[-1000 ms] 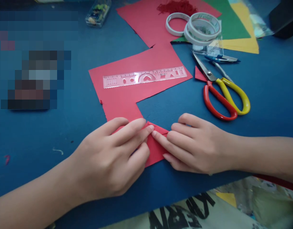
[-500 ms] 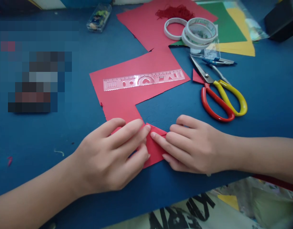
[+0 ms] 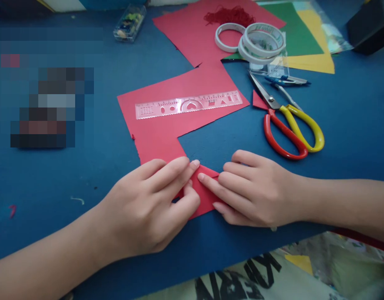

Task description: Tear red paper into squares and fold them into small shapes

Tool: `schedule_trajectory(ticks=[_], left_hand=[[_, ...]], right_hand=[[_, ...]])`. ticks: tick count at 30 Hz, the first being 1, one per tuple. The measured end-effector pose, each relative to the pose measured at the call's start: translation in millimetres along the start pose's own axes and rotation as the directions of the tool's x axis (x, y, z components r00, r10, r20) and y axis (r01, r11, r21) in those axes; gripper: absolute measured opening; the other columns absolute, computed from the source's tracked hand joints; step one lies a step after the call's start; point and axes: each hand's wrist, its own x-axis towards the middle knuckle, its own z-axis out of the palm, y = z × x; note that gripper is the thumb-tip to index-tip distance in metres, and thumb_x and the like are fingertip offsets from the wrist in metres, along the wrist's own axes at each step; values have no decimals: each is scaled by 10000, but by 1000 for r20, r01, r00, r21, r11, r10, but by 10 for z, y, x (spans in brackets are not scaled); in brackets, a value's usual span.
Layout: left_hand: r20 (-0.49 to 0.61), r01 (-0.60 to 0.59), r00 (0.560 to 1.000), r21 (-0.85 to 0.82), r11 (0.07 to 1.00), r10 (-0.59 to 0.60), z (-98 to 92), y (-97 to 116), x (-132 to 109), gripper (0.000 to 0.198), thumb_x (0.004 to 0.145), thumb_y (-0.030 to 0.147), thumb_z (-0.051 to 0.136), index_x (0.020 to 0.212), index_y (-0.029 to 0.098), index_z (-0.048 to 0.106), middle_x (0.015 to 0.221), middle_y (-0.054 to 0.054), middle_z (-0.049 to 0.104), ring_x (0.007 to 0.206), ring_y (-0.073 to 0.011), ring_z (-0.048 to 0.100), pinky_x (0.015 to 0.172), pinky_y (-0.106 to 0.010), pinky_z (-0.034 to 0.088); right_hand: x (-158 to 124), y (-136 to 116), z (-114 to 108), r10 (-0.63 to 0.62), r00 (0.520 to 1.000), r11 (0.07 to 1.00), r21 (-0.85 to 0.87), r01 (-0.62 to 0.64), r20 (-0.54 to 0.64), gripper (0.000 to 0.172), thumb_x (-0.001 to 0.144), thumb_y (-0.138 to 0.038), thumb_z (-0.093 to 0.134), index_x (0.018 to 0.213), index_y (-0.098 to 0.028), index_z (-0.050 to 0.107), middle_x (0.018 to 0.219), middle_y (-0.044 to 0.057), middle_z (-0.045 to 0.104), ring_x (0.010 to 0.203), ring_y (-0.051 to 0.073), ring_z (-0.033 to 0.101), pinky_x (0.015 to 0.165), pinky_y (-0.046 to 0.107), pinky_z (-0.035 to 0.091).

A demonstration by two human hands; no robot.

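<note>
A small piece of red paper (image 3: 206, 200) lies on the blue table near its front edge, with a narrow flap folded along its upper side. My left hand (image 3: 148, 204) is closed on its left part, the index fingertip pressing at the left end of the fold and the thumb bent below. From the right, my right hand (image 3: 254, 189) grips the same piece, its index fingertip on the flap and its thumb at the lower right edge. The left fingers cover much of the paper's left side. Just beyond is a larger cut sheet of red paper (image 3: 160, 143).
A clear ruler (image 3: 188, 104) rests on the larger red sheet. Scissors (image 3: 285, 121) with red and yellow handles lie to the right, beside a blue compass (image 3: 287, 80). Farther back are white tape rolls (image 3: 263, 39), red thread (image 3: 229, 16), green paper (image 3: 301, 37) and a clear box (image 3: 129, 24).
My left hand has shifted slightly right and toward me, its thumb now farther over the paper. My right hand has hardly moved.
</note>
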Motion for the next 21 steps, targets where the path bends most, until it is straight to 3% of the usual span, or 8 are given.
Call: schedule_trajectory(ticks=[4,7,11,15,18,21], left_hand=[[2,3,1000,-5,1000,-3,-3,13,7,124,834,164,531,850,94,632,1119,-232,661,1011,-334,633,683,-413,556],[9,-4,1000,-4,1000,4,3,12,-1,132,835,166,535,873,87,632,1110,-233,663,1023,-341,626,686,-419,554],[2,-2,1000,6,1000,2,6,1,-13,130,842,179,537,879,92,627,1127,-224,657,1020,-321,624,713,-418,555],[18,-3,1000,2,1000,3,5,-8,-7,138,843,188,543,900,92,623,1130,-218,657,1013,-314,623,711,-412,553],[13,-3,1000,-16,1000,3,12,-2,-3,149,848,180,529,909,75,616,1126,-241,650,1015,-336,617,688,-425,543],[11,7,1000,-37,999,-6,17,19,-8,154,852,158,500,905,71,615,1113,-246,651,1031,-346,605,689,-429,535]], right_hand=[[-10,18,17,74,994,997,24,-72,-85,370,926,-322,459,1013,-9,637,690,61,617,647,179,538,566,344,412],[-6,23,14,102,994,995,-4,-102,-45,438,922,-395,473,1023,-1,635,726,74,622,668,187,531,568,347,404],[-17,-4,-21,56,998,997,-48,-58,-34,341,898,-385,530,762,-96,648,658,52,586,625,177,512,548,342,376],[-57,-43,-46,13,996,996,-87,-21,-93,371,887,-378,561,595,-151,578,553,26,527,533,155,463,507,343,334],[-73,-50,-29,7,988,995,-94,-22,-154,349,888,-362,560,627,-134,604,545,22,518,523,153,457,496,340,317],[-52,-28,2,59,978,996,-47,-70,-202,387,931,-378,460,845,-62,666,617,41,557,561,164,468,496,337,324]])
